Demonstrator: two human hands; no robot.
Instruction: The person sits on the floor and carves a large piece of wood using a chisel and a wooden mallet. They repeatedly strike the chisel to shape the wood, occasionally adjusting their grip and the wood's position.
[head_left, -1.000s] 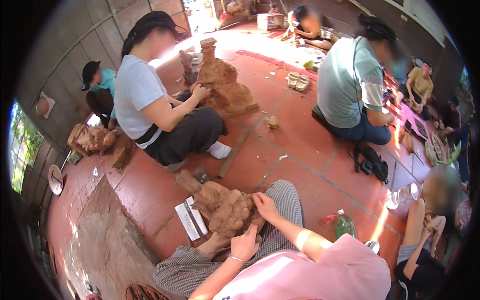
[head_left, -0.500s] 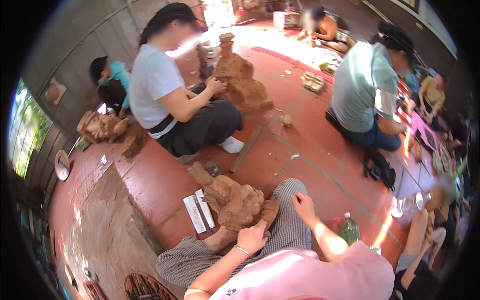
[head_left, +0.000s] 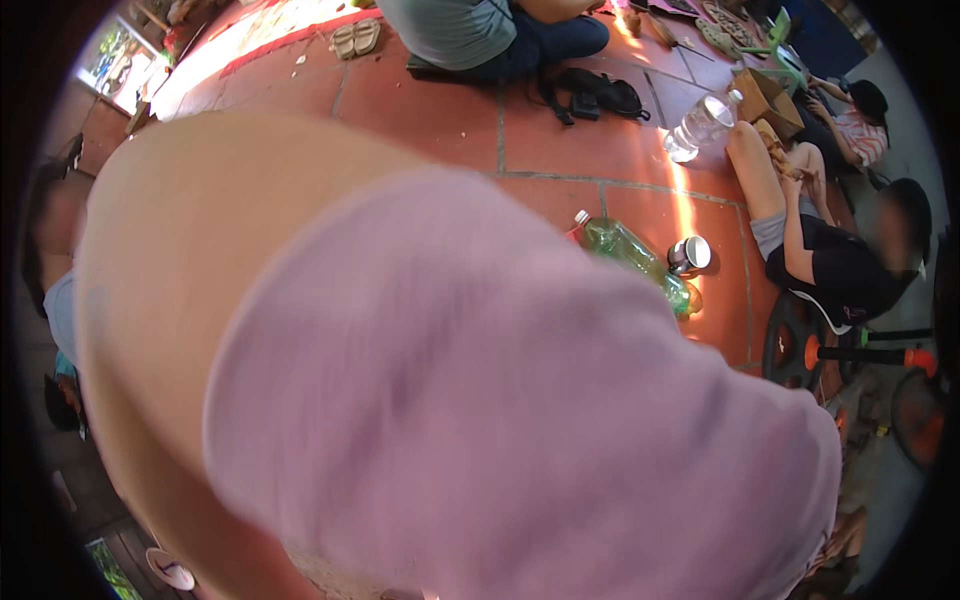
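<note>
My raised arm (head_left: 220, 210) and its pink sleeve (head_left: 480, 380) fill the left and middle of the head view, very near and blurred. Neither of my hands shows, so what they hold or touch is hidden. The carved brown figure from the earlier frame cannot be seen now. Just beyond the sleeve, a green plastic bottle (head_left: 630, 245) lies on its side on the red tiles. Beside it is a metal can (head_left: 690, 255).
A large clear bottle (head_left: 703, 128) lies tilted near a seated person in black (head_left: 835, 270). A black bag (head_left: 600, 97) rests behind another seated person (head_left: 450, 35). Farther off are pale sandals (head_left: 355, 38). A cardboard box (head_left: 765, 103) stands at the far right.
The view has swung to the right. My arm has come up across the picture, and my hands, lap and the carved figure have left sight.
</note>
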